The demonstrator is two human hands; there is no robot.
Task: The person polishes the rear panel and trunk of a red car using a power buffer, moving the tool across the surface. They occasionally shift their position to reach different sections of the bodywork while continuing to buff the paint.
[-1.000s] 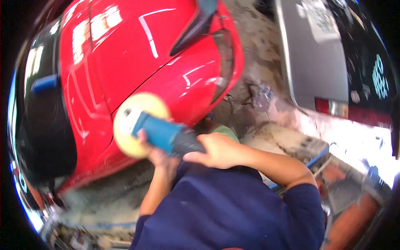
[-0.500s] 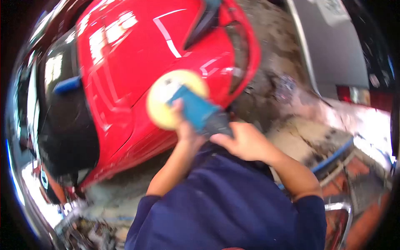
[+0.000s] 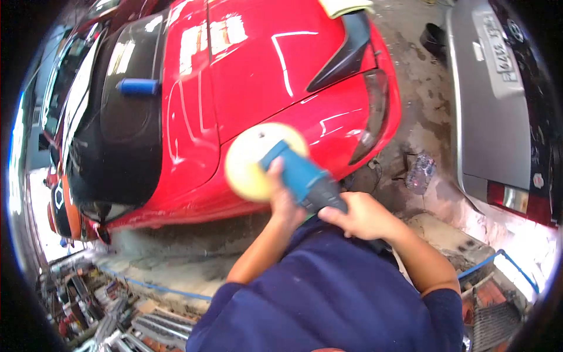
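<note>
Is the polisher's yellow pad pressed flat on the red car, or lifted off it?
On it, apparently: the yellow pad lies against the red car near the tail light. Its blurred edge hides whether it sits fully flat.

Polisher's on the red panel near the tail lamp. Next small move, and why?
Probably slide the yellow pad a little further along the red car panel toward the tail lamp, keeping it flat. Both hands grip the blue polisher: the left hand by the head, the right hand on the rear body. The pad sits beside the lamp with red paint between them.
</note>
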